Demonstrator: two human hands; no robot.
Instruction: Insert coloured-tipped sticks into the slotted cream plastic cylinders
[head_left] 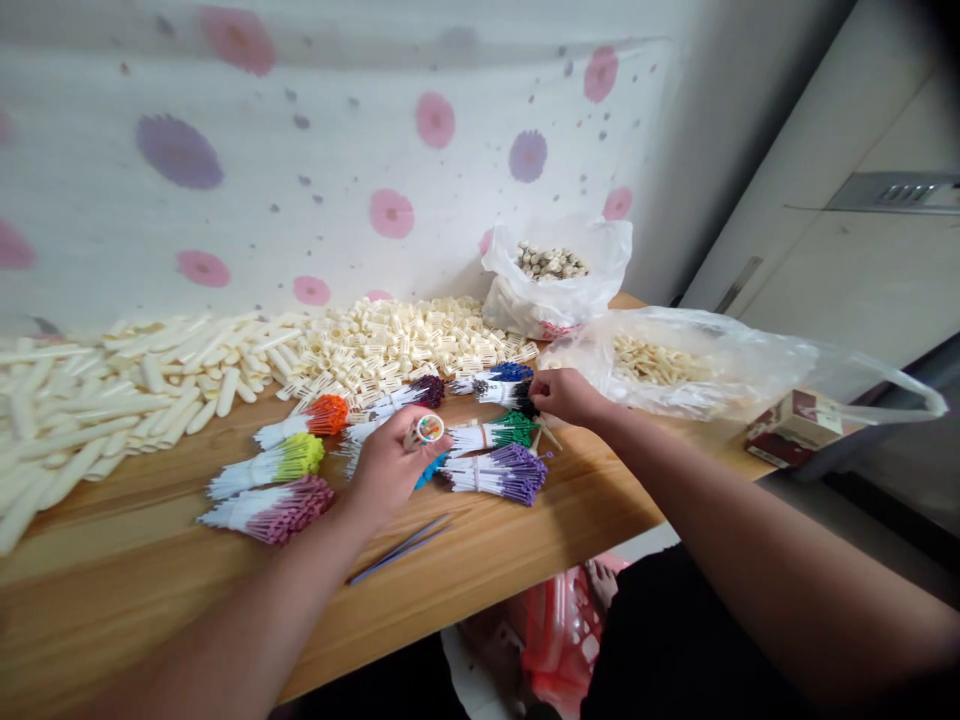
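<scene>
My left hand (386, 465) is wrapped round a white pen barrel (426, 430), its open end facing up with coloured tips inside. At the black ends of a bundle of pen refills (504, 391), my right hand (570, 396) pinches with its fingertips; the exact grip is partly hidden. Close by lie blue refills (512, 371), green refills (514, 430) and purple refills (499, 473). Left of my left hand are orange refills (327, 414), yellow-green refills (300, 458) and mauve refills (289, 508). Light blue refills (430, 471) are mostly covered by that hand.
Cream tubes (150, 390) and small slotted cream parts (405, 335) are heaped along the back. Two plastic bags, one upright (517, 300) and one spread out (720, 350), hold small parts. Tweezers (401, 550) lie near the front edge; a small box (795, 428) sits at the right.
</scene>
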